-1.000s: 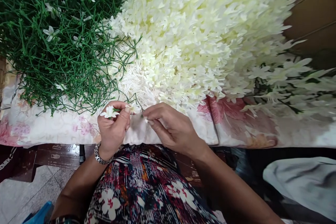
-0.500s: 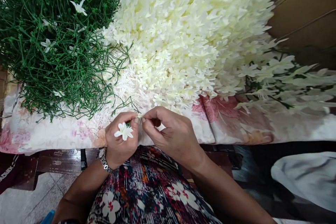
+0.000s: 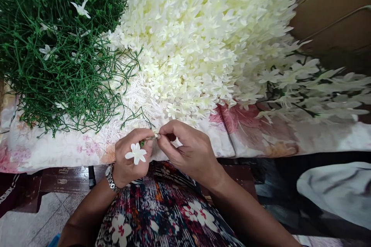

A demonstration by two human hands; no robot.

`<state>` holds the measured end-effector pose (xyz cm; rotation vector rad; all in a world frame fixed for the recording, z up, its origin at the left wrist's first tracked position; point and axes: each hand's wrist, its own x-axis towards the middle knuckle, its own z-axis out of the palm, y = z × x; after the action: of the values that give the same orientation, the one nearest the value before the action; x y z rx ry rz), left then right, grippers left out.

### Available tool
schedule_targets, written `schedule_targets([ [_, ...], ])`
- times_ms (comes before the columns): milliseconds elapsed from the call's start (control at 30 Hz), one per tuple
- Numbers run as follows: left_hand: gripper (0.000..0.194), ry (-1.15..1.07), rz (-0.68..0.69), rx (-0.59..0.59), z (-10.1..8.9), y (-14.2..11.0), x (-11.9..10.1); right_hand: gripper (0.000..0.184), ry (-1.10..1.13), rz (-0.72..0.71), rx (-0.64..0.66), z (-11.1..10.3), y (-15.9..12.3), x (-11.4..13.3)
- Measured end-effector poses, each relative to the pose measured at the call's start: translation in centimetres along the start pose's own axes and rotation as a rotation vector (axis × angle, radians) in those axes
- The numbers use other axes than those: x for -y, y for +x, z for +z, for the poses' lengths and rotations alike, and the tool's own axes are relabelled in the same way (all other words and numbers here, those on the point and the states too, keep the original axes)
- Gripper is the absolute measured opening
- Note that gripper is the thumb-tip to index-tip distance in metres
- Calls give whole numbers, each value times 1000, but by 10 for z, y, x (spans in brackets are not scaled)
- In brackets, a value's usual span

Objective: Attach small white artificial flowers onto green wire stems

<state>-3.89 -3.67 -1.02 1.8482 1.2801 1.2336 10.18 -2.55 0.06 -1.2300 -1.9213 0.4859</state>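
My left hand point(image 3: 130, 158) is closed round a thin green stem with a small white flower point(image 3: 136, 153) on it, just off the table's front edge. My right hand point(image 3: 185, 148) pinches a tiny pale piece point(image 3: 155, 136) against the left hand's fingertips; I cannot make out what the piece is. Both hands meet over my lap, in front of a big heap of cream artificial flowers point(image 3: 208, 34). A pile of bare green stems point(image 3: 58, 58) lies to the left, with a few white blossoms stuck on it.
A floral cloth point(image 3: 249, 139) covers the table and hangs over its front edge. White plastic stamen sprigs point(image 3: 136, 96) lie between the two piles. Finished flower sprays point(image 3: 313, 85) spread to the right. A grey cloth point(image 3: 336, 193) sits lower right; tiled floor point(image 3: 26, 220) shows lower left.
My hands have drawn together and back toward me off the cloth. The left hand turned so the white flower now faces me, and the right fingertips now pinch at the stem's tip.
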Motion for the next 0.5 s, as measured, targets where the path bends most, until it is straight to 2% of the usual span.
schedule_targets([
  [133,15,-228,-249,-32,3,-2,2,6,-35,-61,25,1,-3,-1],
  [233,9,-350,-338,37,6,-2,6,7,-40,-78,41,1,-3,0],
  [333,7,-421,-361,59,6,-1,8,7,-23,-79,56,0,-3,1],
  [500,5,-392,-303,-14,4,5,8,12,84,-54,43,-7,-2,2],
])
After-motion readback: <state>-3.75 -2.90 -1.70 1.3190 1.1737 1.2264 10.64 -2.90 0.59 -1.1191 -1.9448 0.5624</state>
